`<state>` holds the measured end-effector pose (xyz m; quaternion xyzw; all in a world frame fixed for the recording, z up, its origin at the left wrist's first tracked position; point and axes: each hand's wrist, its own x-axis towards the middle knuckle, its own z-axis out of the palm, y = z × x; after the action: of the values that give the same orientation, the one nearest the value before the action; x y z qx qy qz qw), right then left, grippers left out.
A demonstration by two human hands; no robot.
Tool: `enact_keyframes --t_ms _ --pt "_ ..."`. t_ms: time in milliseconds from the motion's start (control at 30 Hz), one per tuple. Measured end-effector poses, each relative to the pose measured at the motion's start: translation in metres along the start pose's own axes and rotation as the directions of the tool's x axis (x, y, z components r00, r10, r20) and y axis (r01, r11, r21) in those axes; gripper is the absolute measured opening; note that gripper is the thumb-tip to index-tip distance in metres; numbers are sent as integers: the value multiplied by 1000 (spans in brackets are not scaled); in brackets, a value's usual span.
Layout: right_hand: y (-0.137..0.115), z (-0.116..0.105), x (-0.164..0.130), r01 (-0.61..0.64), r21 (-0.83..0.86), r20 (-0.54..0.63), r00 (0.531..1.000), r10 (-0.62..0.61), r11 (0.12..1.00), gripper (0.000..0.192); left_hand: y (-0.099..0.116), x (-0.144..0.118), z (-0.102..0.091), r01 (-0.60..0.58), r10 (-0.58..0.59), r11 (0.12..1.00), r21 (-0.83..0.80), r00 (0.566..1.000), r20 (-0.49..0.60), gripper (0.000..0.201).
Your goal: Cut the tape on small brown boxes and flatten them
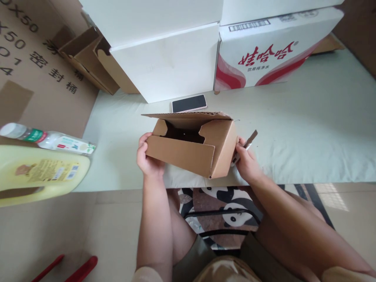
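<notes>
A small brown cardboard box [180, 154] is tilted toward me above the front edge of the cloth-covered table. Its lid flap stands partly raised at the back, and the inside looks dark. My left hand [149, 158] grips the box's left end, thumb at the front corner. At the right end, my right hand [246, 158] is closed around a utility knife [250, 140], whose blade points up and away to the right. The fingers of that hand also touch the box's side. Behind the box lies a phone [189, 103] with a dark screen.
White cartons [167, 62] and a red-printed water carton [264, 58] form a wall at the back. To the left are a plastic bottle [53, 139], a yellow jug [44, 168] and a large carton [38, 78]. Red handles [82, 270] show near the floor.
</notes>
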<state>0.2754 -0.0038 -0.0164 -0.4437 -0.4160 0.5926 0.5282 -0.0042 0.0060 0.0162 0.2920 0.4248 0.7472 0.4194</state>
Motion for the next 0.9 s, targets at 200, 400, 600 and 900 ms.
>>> enact_keyframes --t_ms 200,400,600,900 --pt "0 1 0 -26 26 -27 999 27 999 24 1 0 1 -3 3 1000 12 1000 2 28" --pt "-2 5 -1 -17 -15 -38 999 16 1000 26 0 -1 4 -9 9 1000 6 1000 -11 27" --pt "0 4 -1 -41 -21 -66 997 39 999 26 0 -3 6 4 -4 1000 -25 1000 -14 27" --pt "8 -1 1 2 -59 -75 997 -6 998 25 -3 -4 9 4 -4 1000 -31 1000 -4 26"
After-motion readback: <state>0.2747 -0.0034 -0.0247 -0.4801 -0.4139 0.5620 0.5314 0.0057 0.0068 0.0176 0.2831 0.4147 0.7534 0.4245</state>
